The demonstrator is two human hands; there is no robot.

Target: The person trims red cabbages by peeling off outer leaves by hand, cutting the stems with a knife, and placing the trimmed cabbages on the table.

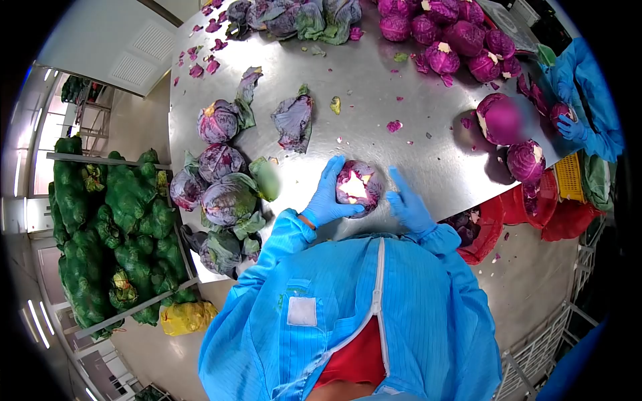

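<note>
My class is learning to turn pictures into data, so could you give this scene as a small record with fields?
surface: metal table, scattered with leaf scraps
left hand: gloved hand curved around a purple cabbage with a pale patch on top
right hand: gloved hand, open beside that cabbage
table, left: rougher cabbages with loose outer leaves
table, far right: pile of smoother purple heads
right edge: co-worker's gloved hand on another cabbage
beside table, right: red basket, yellow crate
beside table, left: green sacks, contents unclear
</note>
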